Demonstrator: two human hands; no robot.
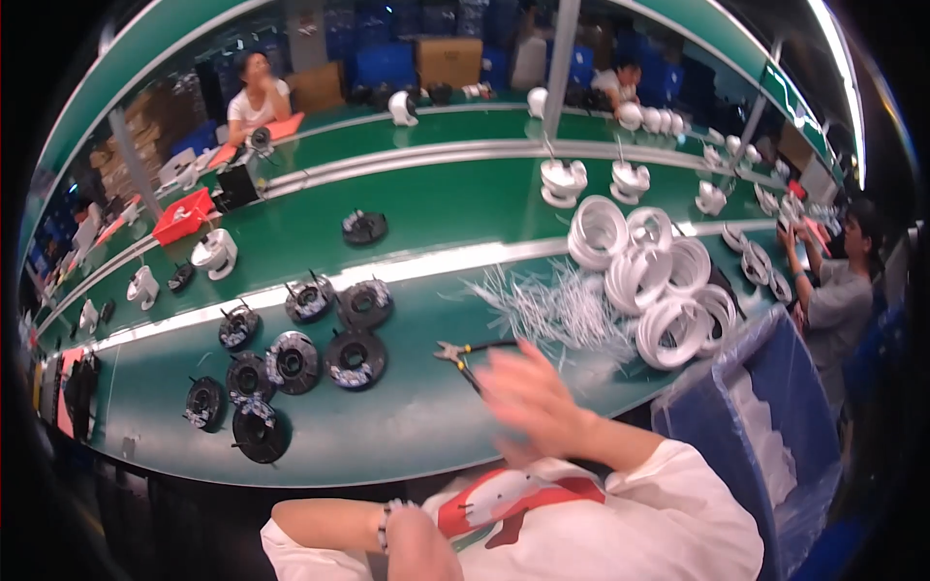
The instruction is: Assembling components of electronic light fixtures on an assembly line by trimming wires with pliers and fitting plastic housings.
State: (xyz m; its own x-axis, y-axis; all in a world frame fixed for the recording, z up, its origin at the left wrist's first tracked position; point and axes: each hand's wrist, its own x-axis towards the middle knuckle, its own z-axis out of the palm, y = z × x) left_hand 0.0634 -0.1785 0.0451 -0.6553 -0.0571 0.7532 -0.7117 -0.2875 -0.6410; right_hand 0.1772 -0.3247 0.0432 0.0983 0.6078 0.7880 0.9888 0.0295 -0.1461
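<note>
My right hand (531,395) is over the near edge of the green bench, its fingers smeared by motion. Just beside it, a pair of side cutters (450,352) lies with jaws to the left and handles running toward the hand; whether the hand touches them I cannot tell. My left hand (423,554) is low against my shirt, below a beaded bracelet, its fingers hidden. Beyond the right hand is a pile of white cable ties (562,308). Several black round parts with wires (293,362) lie to the left on the bench.
Rings of white cable (668,331) are heaped at the right, beside a blue bin lined with plastic (702,426). White camera-like housings (563,182) stand along the conveyor, with a red tray (184,217) at the left. A person in grey (838,300) works at the right; others sit across.
</note>
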